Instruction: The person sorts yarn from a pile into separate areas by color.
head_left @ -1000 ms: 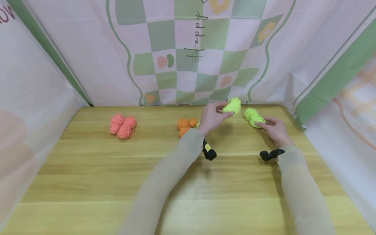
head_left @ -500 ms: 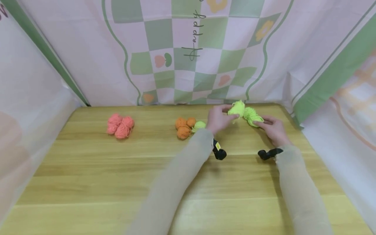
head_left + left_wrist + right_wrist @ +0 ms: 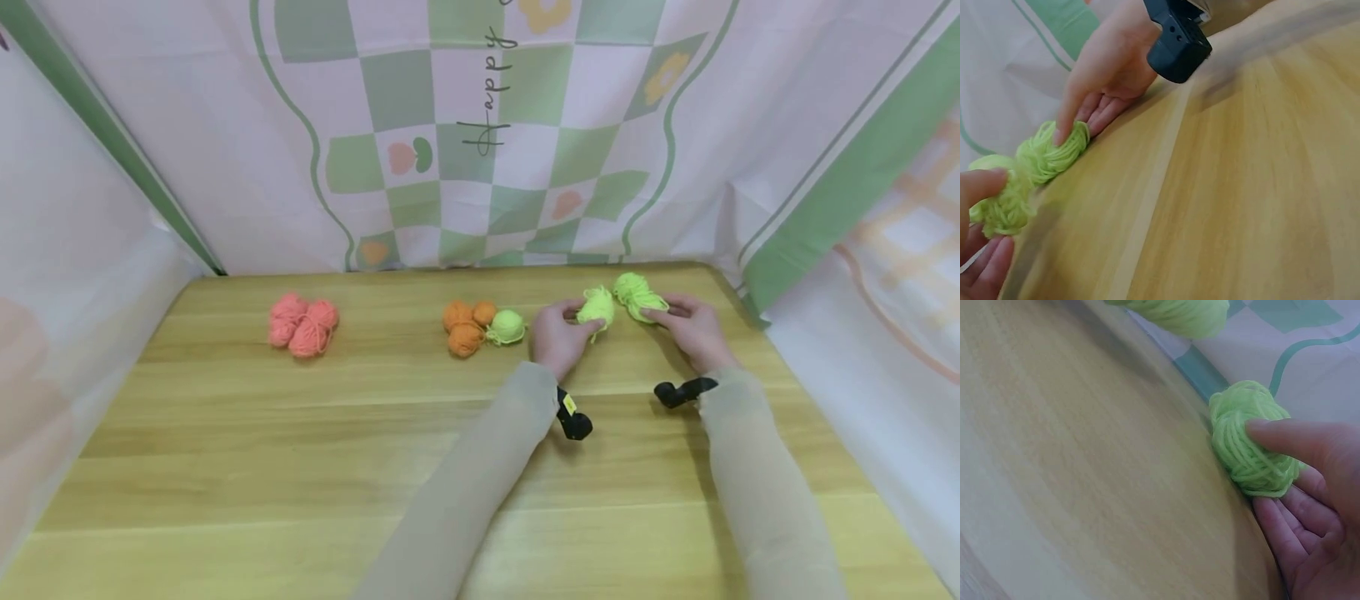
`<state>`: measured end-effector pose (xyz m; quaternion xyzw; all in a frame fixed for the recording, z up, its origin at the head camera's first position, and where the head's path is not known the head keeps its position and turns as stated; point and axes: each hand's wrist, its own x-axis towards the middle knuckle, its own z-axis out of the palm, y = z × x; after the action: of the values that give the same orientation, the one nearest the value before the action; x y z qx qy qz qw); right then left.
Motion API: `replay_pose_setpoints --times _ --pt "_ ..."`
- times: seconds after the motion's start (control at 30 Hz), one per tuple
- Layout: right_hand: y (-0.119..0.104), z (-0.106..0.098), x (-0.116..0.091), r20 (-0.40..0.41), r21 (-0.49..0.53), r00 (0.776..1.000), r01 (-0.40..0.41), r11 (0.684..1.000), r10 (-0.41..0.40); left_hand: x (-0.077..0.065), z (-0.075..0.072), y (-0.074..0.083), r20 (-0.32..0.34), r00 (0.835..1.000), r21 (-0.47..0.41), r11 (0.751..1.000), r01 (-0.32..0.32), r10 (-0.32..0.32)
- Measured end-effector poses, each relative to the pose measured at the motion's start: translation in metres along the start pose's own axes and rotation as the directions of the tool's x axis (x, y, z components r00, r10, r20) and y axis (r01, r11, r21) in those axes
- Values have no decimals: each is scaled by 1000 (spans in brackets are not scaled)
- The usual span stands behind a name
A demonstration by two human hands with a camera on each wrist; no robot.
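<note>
My left hand (image 3: 561, 340) pinches a lime-green yarn ball (image 3: 597, 309) between thumb and fingers, close over the table near its back edge. Just to the right, my right hand (image 3: 696, 330) holds a second lime-green yarn ball (image 3: 636, 295), thumb on top and fingers beneath. In the right wrist view this second yarn ball (image 3: 1251, 440) shows its wound strands, low against the wood. A third, paler green yarn ball (image 3: 507, 327) lies left of my left hand, right beside a cluster of orange yarn balls (image 3: 466, 328).
Coral-pink yarn balls (image 3: 303, 325) sit bunched at the back left of the wooden table (image 3: 300, 467). A printed curtain (image 3: 465, 125) hangs along the back edge, with cloth on both sides. Each wrist carries a black camera (image 3: 576, 425).
My left hand first carried its yarn ball right, against the other one, then lowered it toward the table and nearer to me. The right hand keeps its hold almost in place.
</note>
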<state>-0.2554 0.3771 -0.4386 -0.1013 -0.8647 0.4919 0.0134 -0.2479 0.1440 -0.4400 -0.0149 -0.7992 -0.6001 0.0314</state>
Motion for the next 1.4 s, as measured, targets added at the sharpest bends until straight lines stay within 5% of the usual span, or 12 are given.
replay_pose_setpoints --times 0.27,0.7,0.9,1.13,1.23,1.4 --pt "1 0 0 -13 -11 1000 -8 1000 7 -1 2 0 -12 999 101 994 49 -48" --pt "0 2 -2 -10 -12 1000 0 1000 0 -5 12 3 20 997 64 996 67 -69" --pt "-1 1 -2 -14 -12 1000 -23 1000 22 -4 14 7 139 987 -46 995 88 -81" --pt "-2 1 -2 -10 22 1000 -18 1000 18 -6 15 10 327 944 -33 998 62 -48" --pt "-1 1 -1 -7 29 1000 -20 999 20 -7 15 10 340 939 -45 997 68 -49" --pt "-1 0 -2 1 66 999 -36 997 36 -7 12 12 287 957 -76 995 68 -43"
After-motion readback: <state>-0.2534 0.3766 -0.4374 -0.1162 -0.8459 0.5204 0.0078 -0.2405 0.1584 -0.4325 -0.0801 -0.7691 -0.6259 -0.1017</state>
